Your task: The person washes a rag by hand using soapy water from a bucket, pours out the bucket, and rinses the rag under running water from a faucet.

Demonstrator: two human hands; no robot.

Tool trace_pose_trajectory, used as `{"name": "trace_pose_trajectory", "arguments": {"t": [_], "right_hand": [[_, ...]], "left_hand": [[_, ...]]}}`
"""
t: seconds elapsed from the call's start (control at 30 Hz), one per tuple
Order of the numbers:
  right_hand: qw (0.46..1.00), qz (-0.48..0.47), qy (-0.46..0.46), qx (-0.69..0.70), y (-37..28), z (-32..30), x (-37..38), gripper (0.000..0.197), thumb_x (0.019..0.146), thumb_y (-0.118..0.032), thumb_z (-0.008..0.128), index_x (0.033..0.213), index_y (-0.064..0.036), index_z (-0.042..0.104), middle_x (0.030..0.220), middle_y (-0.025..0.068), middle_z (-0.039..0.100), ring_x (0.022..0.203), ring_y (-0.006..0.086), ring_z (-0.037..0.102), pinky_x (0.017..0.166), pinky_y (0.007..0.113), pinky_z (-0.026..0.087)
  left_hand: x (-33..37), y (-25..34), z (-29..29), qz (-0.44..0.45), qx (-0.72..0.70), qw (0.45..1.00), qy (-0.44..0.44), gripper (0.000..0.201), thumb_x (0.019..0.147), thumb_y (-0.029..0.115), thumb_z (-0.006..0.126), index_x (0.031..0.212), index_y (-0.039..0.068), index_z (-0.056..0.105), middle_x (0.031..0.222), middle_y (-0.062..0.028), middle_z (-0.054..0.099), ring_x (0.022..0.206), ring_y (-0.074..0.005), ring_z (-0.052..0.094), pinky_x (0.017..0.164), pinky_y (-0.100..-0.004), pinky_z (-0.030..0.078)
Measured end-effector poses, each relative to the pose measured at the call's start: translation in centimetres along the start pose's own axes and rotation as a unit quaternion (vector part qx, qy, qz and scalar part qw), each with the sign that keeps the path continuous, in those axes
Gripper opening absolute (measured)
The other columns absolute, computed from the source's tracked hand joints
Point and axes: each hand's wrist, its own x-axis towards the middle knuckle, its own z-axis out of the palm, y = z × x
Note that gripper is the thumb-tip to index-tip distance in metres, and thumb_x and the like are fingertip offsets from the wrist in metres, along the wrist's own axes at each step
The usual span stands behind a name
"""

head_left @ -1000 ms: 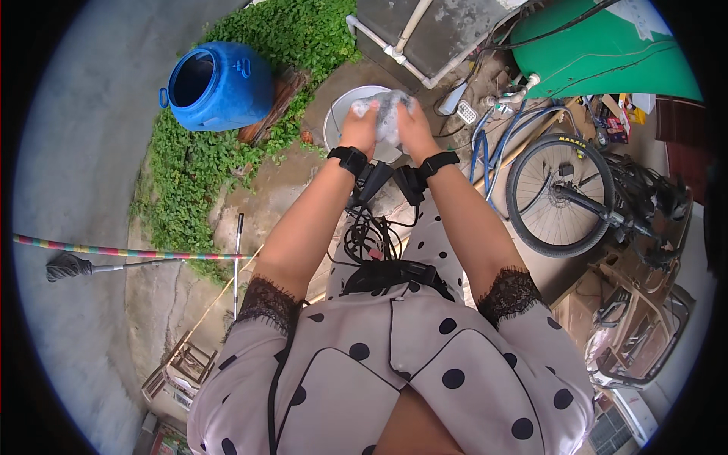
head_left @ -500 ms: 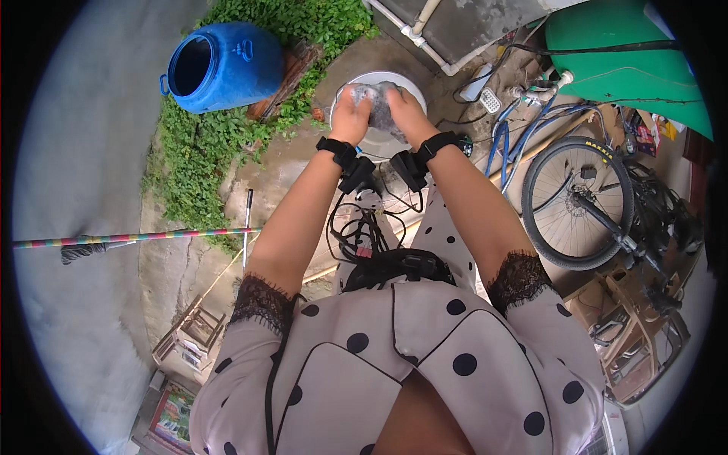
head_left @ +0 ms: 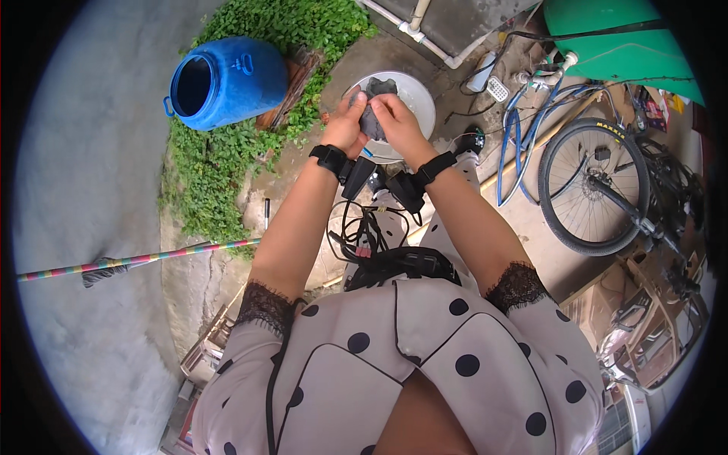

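Over a round white basin, both hands grip a dark grey wet cloth. My left hand closes round its left side, the thumb lying on top. On the other side my right hand is closed too, its thumb and fingers near those of the left. Part of the cloth sticks up beyond my fingertips toward the basin's far rim. My palms hide the cloth's lower folds. Black straps with small dark boxes sit on both wrists.
A blue barrel lies tilted by green plants at the left. Blue hoses, a bicycle wheel and a green tank are at the right. A striped pole crosses the left side. Black cables hang below my wrists.
The cloth was bunched up under foamy suds; now it is more spread and its dark grey shows. My hands have turned inward and come closer together. The whole view has shifted slightly.
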Motion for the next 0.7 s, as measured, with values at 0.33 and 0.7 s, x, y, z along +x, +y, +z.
{"name": "trace_pose_trajectory", "arguments": {"t": [0.33, 0.7], "right_hand": [[0.963, 0.224, -0.045, 0.141, -1.6, -3.4, 1.5, 0.037, 0.080, -0.027, 0.064, 0.104, 0.0014, 0.058, 0.092, 0.0072, 0.061, 0.080, 0.0112, 0.055, 0.070, 0.026, 0.044], [0.963, -0.147, 0.049, -0.218, -6.4, 0.5, -0.9, 0.038, 0.082, -0.039, 0.058, 0.097, -0.0041, 0.053, 0.086, 0.0183, 0.060, 0.077, 0.0359, 0.058, 0.067, 0.039, 0.047]], "left_hand": [[-1.4, 2.1, -0.3, 0.088, -0.038, 0.995, -0.009, 0.024, 0.092, 0.011, 0.042, 0.113, 0.001, 0.044, 0.106, -0.0130, 0.057, 0.095, -0.0257, 0.058, 0.080, -0.0422, 0.050], [0.2, 0.1, 0.1, 0.080, 0.011, 0.994, 0.072, 0.036, 0.096, 0.031, 0.036, 0.113, 0.001, 0.045, 0.105, -0.0120, 0.055, 0.093, -0.0228, 0.056, 0.082, -0.0357, 0.046]]}}
